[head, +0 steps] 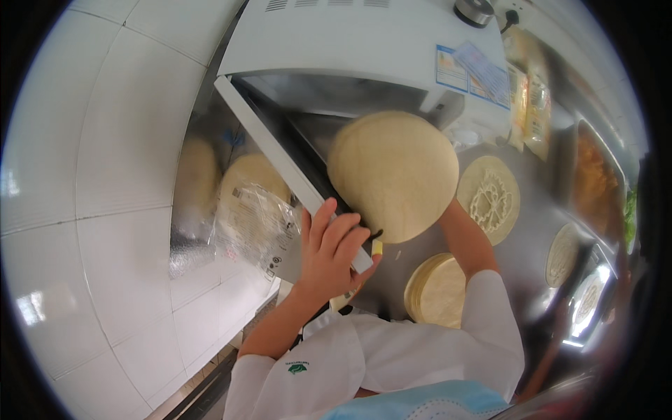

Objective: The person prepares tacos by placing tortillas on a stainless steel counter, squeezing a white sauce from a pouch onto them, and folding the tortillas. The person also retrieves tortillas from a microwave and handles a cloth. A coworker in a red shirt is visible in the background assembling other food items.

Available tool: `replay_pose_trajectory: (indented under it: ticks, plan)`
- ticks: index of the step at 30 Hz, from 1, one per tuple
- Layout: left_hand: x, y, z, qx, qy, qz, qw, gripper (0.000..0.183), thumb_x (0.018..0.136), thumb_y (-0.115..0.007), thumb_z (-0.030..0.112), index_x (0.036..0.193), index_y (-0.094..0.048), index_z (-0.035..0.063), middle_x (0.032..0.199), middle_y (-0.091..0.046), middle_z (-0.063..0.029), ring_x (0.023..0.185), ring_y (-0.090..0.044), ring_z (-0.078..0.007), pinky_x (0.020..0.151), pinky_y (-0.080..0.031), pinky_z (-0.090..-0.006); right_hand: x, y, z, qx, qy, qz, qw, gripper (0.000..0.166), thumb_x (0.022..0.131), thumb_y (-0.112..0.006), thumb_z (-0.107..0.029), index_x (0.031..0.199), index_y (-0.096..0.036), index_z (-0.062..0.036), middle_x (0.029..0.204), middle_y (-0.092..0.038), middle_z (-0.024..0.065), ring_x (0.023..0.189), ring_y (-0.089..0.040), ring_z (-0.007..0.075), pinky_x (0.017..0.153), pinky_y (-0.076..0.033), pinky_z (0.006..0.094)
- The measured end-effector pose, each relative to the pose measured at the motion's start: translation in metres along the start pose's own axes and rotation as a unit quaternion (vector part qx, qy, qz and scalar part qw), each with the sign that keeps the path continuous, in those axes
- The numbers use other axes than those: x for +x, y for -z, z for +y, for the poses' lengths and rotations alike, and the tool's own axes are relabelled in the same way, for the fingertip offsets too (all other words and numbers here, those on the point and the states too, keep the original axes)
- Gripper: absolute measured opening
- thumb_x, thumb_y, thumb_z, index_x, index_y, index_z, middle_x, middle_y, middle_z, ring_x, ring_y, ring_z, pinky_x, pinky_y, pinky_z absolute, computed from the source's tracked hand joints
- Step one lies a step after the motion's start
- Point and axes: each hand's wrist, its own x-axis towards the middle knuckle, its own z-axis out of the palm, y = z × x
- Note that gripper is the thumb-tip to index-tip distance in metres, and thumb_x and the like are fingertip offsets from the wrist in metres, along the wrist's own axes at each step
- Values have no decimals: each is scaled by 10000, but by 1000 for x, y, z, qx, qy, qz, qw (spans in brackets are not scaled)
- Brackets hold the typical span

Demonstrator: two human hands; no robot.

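At the centre, my left hand (336, 252) grips the edge of a white microwave oven's door (283, 163), which stands ajar. A stack of round flatbreads (394, 176) is in front of the oven's opening. My right hand is hidden beneath this stack, and only its wrist and forearm show at the right. The white microwave oven (362, 42) stands at the top. Another stack of round flatbreads (443, 294) lies on the metal counter (391, 278) near my body. Farther right is a single flatbread (485, 199) with a white sauce drizzled over it.
Left of the door, a printed plastic bag (257, 226) lies over flatbreads near the tiled wall (126, 157). More sauced flatbread (562, 254) lies at the right, beside a metal tray of orange-brown food (593, 184). Packets (535, 115) stand beside the oven. Part of another person's arm (548, 346) shows lower right.
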Motion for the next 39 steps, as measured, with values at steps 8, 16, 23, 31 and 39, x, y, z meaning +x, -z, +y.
replay_pose_trajectory:
  ticks: [8, 16, 23, 31, 39]
  plan:
    - [-4, -3, -5, -31, 3, 15, 999, 399, 632, -746, 252, 960, -561, 119, 1110, -526, -91, 1233, -362, -389, 1004, -255, -541, 100, -34, 24, 56, 20, -25, 998, 612, 906, -409, -519, 1367, -353, -121, 1323, -457, 118, 1184, -468, 323, 972, -401, 530]
    - [-2, -4, -6, -44, 10, 13, 999, 381, 622, -758, 261, 931, -567, 149, 1135, -528, -65, 1252, -359, -366, 1036, -180, -559, 163, -62, 0, 75, 62, -77, 992, 620, 905, -405, -522, 1370, -344, -117, 1319, -456, 121, 1183, -465, 334, 970, -398, 545]
    - [-4, -7, -10, -51, 17, 16, 998, 379, 619, -768, 289, 910, -565, 156, 1157, -520, -61, 1255, -341, -360, 1044, -140, -581, 137, -66, 22, 119, 110, 19, 987, 643, 895, -384, -543, 1364, -334, -106, 1361, -388, 117, 1231, -397, 338, 1000, -346, 571]
    - [-4, -8, -10, -52, -1, 19, 998, 383, 633, -761, 296, 926, -557, 154, 1184, -498, -72, 1257, -318, -366, 1035, -164, -569, 158, -83, 49, 9, 155, 91, 984, 449, 897, -536, -210, 1292, -344, -119, 1313, -396, 96, 1159, -442, 280, 897, -462, 497]
    - [-2, -9, -17, -184, -42, 33, 982, 550, 666, -768, 306, 1097, -466, 146, 1306, -386, -163, 1264, -276, -434, 1023, -218, -575, 37, -37, 20, -381, -70, 44, 921, 341, 916, -519, -301, 1133, -550, -40, 1017, -629, 96, 797, -637, 212, 700, -535, 336]
